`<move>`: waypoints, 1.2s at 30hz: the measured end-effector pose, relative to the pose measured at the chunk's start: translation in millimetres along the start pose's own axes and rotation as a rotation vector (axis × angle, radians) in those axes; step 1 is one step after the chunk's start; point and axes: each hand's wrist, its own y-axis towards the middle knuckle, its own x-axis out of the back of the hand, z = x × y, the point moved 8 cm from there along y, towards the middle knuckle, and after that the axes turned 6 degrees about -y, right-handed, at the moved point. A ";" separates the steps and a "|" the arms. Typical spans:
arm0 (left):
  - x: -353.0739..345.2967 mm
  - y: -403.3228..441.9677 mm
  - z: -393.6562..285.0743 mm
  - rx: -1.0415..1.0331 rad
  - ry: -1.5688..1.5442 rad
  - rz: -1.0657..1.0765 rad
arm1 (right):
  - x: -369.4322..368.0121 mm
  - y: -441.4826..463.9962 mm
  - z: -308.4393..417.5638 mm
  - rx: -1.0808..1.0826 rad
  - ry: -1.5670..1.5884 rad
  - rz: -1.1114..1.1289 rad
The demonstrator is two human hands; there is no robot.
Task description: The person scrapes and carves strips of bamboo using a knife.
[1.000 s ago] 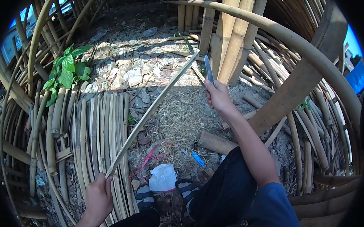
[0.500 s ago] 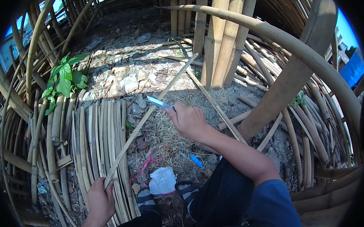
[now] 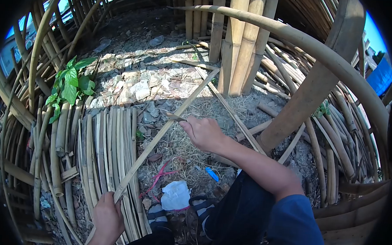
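My left hand (image 3: 107, 219) is closed around the near end of a long bamboo strip (image 3: 156, 139), which slants up and away to the right. In my right hand (image 3: 203, 133) is a knife (image 3: 173, 116), its blade lying across the strip about midway along; the handle is mostly hidden by my fingers. Beneath the strip's near part lies a row of split bamboo strips (image 3: 112, 145) side by side on the ground.
Upright bamboo poles (image 3: 238, 45) stand ahead, and a thick leaning pole (image 3: 306, 92) rises on the right. Bamboo stacks flank both sides. A green plant (image 3: 71, 84) grows at left. Near my sandals lie a white crumpled sheet (image 3: 175, 195), pink string (image 3: 158, 178) and a blue object (image 3: 211, 174).
The knife blade has turned, losing its bright glint and now looking dark and edge-on. The strip's far end has shifted slightly right and down, and the strip shows a broader face.
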 end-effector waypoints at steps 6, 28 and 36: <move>0.2 -5.1 6.3 -0.041 0.004 -0.003 | 10.5 15.2 -70.1 -0.179 -0.085 -0.029; -3.7 -5.4 10.5 -0.027 0.029 0.014 | 11.5 15.4 -138.6 -0.385 -0.168 0.013; -7.9 -3.3 11.3 -0.002 0.043 0.027 | 9.2 7.1 -84.3 -0.204 -0.138 0.026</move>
